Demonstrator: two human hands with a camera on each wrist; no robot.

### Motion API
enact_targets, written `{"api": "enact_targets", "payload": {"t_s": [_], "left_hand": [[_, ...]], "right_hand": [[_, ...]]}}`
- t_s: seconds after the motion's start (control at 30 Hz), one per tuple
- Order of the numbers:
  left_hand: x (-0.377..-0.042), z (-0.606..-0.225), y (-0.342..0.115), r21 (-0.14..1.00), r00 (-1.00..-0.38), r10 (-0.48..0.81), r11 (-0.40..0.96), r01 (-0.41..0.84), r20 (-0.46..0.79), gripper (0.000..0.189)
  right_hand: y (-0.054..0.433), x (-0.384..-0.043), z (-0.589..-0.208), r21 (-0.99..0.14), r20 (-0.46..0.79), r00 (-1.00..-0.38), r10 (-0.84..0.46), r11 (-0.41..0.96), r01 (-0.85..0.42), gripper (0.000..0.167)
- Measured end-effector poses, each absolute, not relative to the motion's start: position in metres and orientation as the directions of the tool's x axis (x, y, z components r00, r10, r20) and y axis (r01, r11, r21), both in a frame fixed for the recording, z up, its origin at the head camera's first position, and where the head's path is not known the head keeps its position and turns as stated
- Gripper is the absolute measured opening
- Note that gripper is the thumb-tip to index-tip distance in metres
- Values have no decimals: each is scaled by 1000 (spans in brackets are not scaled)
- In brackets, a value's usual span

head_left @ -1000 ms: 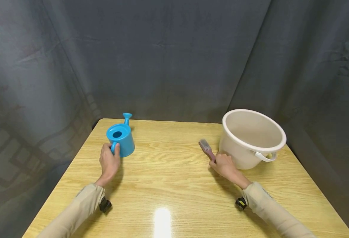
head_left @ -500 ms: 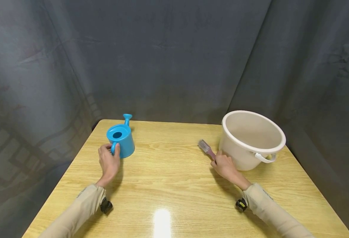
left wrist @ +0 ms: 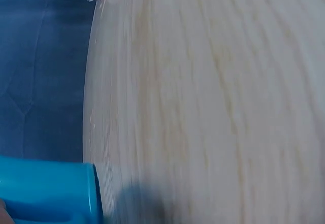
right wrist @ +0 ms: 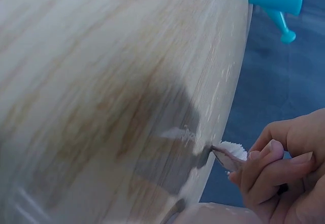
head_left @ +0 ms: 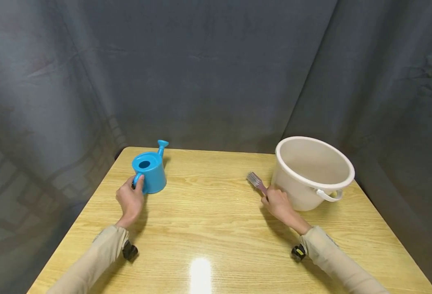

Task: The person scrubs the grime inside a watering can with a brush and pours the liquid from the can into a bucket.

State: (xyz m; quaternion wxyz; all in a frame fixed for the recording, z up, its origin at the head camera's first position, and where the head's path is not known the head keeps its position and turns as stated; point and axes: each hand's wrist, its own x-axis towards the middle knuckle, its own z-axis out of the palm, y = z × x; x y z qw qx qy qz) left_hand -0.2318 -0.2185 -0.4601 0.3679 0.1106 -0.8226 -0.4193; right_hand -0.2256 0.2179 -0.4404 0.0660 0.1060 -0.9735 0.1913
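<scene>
Left hand [head_left: 130, 201]: grips the handle [head_left: 137, 179] of the blue watering can, fingers curled round it
Watering can [head_left: 155, 176]: stands upright over the far left part of the table, round opening on top, spout [head_left: 162, 148] pointing away and slightly right; cannot tell whether fully resting on the wood
Right hand [head_left: 279, 204]: holds the brush by its handle, fingers closed round it, just beside the bucket
Brush [head_left: 255, 182]: juts from the fist toward the far left, grey bristles at the free end, well apart from the watering can
Bucket [head_left: 293, 192]: stands at the far right, pale, wide-mouthed, with a white bail [head_left: 329, 196] on the near side
Table [head_left: 201, 220]: shows light wood grain and a bright reflection near the front edge of the view
Backdrop [head_left: 201, 73]: hangs dark grey behind the table
</scene>
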Motion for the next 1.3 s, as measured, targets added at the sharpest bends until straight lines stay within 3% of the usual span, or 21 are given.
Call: {"api": "enact_targets", "payload": {"t_s": [0.33, 0.63, 1.3], "left_hand": [[-236, -459, -222, 711, -658, -446, 674, 200, 608, 24], [-239, -457, -222, 728, -675, -463, 666, 164, 575, 25], [-244, -450, -207, 672, -664, -333, 652, 351, 670, 22]], "right_hand": [[219, -227, -443, -363, 222, -957, -189, 894, -261, 17], [220, -229, -442, -366, 297, -933, -201, 879, -306, 19], [221, -227, -441, -400, 331, -925, -189, 859, -319, 8]]}}
